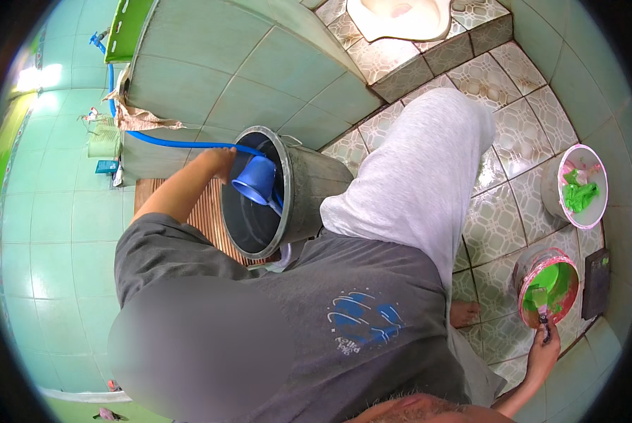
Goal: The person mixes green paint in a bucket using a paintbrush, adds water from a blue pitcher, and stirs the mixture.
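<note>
My left hand [217,163] is closed round the blue hose [164,142] at the rim of a large dark bucket [309,190]; some of its fingers are hidden. Inside that bucket, close to the hand, is a blue dipper [255,178], its handle pointing down into it. At the lower right, my right hand [546,344] grips the dark handle of a paintbrush [544,321]. The brush's head reaches into a pail [529,273] with a red-smeared rim and bright green paint [560,283] inside.
A white pail [554,189] with green and pink contents stands beyond the paint pail. A dark flat block [596,284] lies by the wall. Slatted wood [202,211] is beside the dark bucket. Patterned floor tiles [503,233] look wet; a squat toilet [402,17] sits on a raised step.
</note>
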`<state>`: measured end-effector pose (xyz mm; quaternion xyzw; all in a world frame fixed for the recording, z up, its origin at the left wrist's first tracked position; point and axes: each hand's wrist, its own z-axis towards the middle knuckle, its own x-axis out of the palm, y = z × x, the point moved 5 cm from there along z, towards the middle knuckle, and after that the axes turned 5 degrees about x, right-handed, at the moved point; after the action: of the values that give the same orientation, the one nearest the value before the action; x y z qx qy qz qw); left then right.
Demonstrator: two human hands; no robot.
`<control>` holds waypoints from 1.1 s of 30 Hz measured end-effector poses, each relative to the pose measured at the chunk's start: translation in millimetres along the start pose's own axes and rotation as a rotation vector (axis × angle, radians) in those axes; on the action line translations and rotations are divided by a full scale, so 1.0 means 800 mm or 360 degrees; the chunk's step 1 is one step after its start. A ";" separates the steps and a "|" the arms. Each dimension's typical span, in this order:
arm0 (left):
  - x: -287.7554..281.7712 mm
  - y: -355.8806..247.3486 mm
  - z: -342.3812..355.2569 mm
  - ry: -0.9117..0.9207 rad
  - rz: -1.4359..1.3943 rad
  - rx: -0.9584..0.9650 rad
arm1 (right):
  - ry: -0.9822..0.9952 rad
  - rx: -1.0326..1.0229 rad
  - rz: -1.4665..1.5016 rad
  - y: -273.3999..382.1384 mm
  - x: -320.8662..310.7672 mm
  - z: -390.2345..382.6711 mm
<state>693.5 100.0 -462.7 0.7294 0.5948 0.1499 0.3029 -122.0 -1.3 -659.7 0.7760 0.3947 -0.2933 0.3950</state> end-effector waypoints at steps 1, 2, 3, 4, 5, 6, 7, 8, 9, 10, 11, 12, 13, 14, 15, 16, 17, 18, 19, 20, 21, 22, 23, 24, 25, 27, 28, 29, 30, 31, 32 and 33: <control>0.036 0.012 0.010 -0.0208 -0.0022 0.0077 | 0.0013 -0.0025 0.0011 0.000 0.002 0.001; 0.054 0.013 0.017 -0.0420 -0.0044 0.0171 | 0.0019 -0.0040 0.0013 0.000 0.003 0.001; 0.046 -0.008 0.016 -0.0392 -0.0122 0.0199 | 0.0010 -0.0040 0.0001 -0.002 0.001 -0.002; 0.050 -0.010 0.013 -0.0491 -0.0118 0.0183 | 0.0020 -0.0036 0.0021 -0.004 0.002 -0.001; 0.058 -0.009 0.012 -0.0592 -0.0113 0.0167 | 0.0029 -0.0030 0.0043 -0.008 0.005 0.001; 0.067 -0.008 0.013 -0.0684 -0.0110 0.0156 | 0.0044 -0.0022 0.0058 -0.011 0.005 0.001; 0.085 -0.003 0.019 -0.0711 -0.0146 0.0174 | 0.0053 -0.0015 0.0051 -0.007 0.005 0.001; 0.103 0.003 0.028 -0.0738 -0.0181 0.0192 | 0.0061 -0.0007 0.0044 0.001 0.003 0.000; 0.111 0.000 0.039 -0.0769 -0.0217 0.0232 | 0.0060 0.0017 0.0026 0.003 0.001 -0.003; 0.112 -0.004 0.041 -0.0770 -0.0313 0.0247 | 0.0050 0.0010 0.0050 0.002 0.000 -0.003; 0.114 -0.009 0.042 -0.0770 -0.0409 0.0263 | 0.0039 0.0002 0.0075 0.001 0.000 -0.003; 0.115 -0.014 0.043 -0.0769 -0.0505 0.0281 | 0.0027 -0.0005 0.0098 0.000 0.000 -0.004; 0.113 -0.019 0.041 -0.0760 -0.0443 0.0298 | 0.0020 0.0006 0.0085 0.001 -0.001 -0.005; 0.110 -0.026 0.038 -0.0752 -0.0382 0.0315 | 0.0012 0.0018 0.0071 0.003 -0.002 -0.005; 0.104 -0.032 0.036 -0.0745 -0.0320 0.0333 | 0.0003 0.0031 0.0057 0.004 -0.003 -0.005; 0.099 -0.036 0.034 -0.0737 -0.0255 0.0350 | 0.0002 0.0033 0.0064 0.003 -0.003 -0.005; 0.094 -0.038 0.035 -0.0677 -0.0268 0.0292 | -0.0001 0.0037 0.0072 0.001 -0.003 -0.005; 0.098 -0.039 0.043 -0.0670 -0.0247 0.0291 | -0.0005 0.0042 0.0080 0.000 -0.004 -0.005; 0.112 -0.035 0.048 -0.0659 -0.0223 0.0277 | 0.0029 0.0056 0.0087 0.006 -0.006 -0.006; 0.120 -0.034 0.054 -0.0650 -0.0196 0.0275 | 0.0059 0.0081 0.0090 0.015 -0.011 -0.009; 0.125 -0.034 0.054 -0.0655 -0.0126 0.0286 | 0.0088 0.0108 0.0095 0.019 -0.013 -0.010; 0.123 -0.033 0.048 -0.0624 -0.0145 0.0308 | 0.0061 0.0077 0.0120 0.018 -0.012 -0.009; 0.115 -0.036 0.041 -0.0592 -0.0161 0.0340 | 0.0032 0.0054 0.0140 0.011 -0.011 -0.009; 0.111 -0.036 0.036 -0.0560 -0.0174 0.0371 | 0.0002 0.0033 0.0162 0.006 -0.011 -0.010; 0.109 -0.022 0.029 -0.0610 -0.0225 0.0420 | -0.0024 0.0031 0.0172 0.004 -0.013 -0.014; 0.091 -0.020 0.025 -0.0503 -0.0317 0.0397 | -0.0094 0.0022 0.0138 0.009 -0.019 -0.019; 0.076 -0.012 0.011 -0.0440 -0.0351 0.0374 | -0.0084 0.0026 0.0135 0.015 -0.022 -0.020; 0.066 0.000 0.003 -0.0342 -0.0287 0.0325 | -0.0079 0.0031 0.0139 0.020 -0.026 -0.021; 0.057 0.014 -0.005 -0.0245 -0.0223 0.0275 | -0.0074 0.0035 0.0140 0.020 -0.029 -0.022; 0.045 0.023 -0.014 -0.0155 -0.0128 0.0221 | -0.0116 -0.0027 0.0148 0.013 -0.027 -0.020; 0.033 0.032 -0.024 -0.0067 -0.0035 0.0167 | -0.0124 -0.0010 0.0151 0.013 -0.029 -0.021; 0.015 0.047 -0.035 -0.0037 -0.0009 0.0177 | -0.0120 0.0007 0.0159 0.015 -0.031 -0.020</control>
<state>709.5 114.9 -419.0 0.7451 0.6007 0.1074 0.2692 -122.5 -1.8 -627.4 0.7841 0.3396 -0.3030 0.4219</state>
